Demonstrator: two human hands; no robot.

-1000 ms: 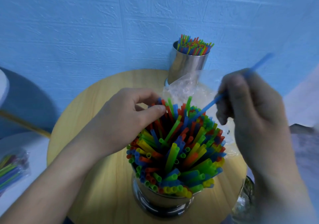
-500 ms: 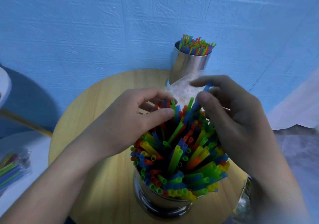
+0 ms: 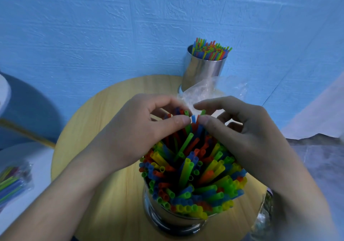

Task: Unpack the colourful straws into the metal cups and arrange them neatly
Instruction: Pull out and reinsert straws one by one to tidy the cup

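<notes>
A round wooden table (image 3: 104, 114) stands against a blue wall (image 3: 111, 27). At its far edge is a second metal cup (image 3: 202, 71), already packed with thin upright straws. A crumpled clear plastic bag (image 3: 204, 90) lies just in front of that cup and right behind your fingers, so it hides the cup's foot. Off to your left, on a white surface (image 3: 37, 159), lies a sealed packet of straws (image 3: 13, 183).

The near metal cup (image 3: 176, 220) sits at the table's front edge, crammed with colourful straws (image 3: 189, 175) that fan out towards you. Your left hand (image 3: 141, 129) curls over the far tips of the bundle, thumb and forefinger narrowly gathering them. Your right hand (image 3: 242, 133) meets it, fingers bent, its thumb pressing the blue straw (image 3: 193, 118) against your left thumb.

A second ago your right hand held this blue straw high, slanting up to the right, well clear of the bundle. Now the straw stands sunk among the others with only its tip showing, and your right hand has come in close. Your left hand has kept its place.
</notes>
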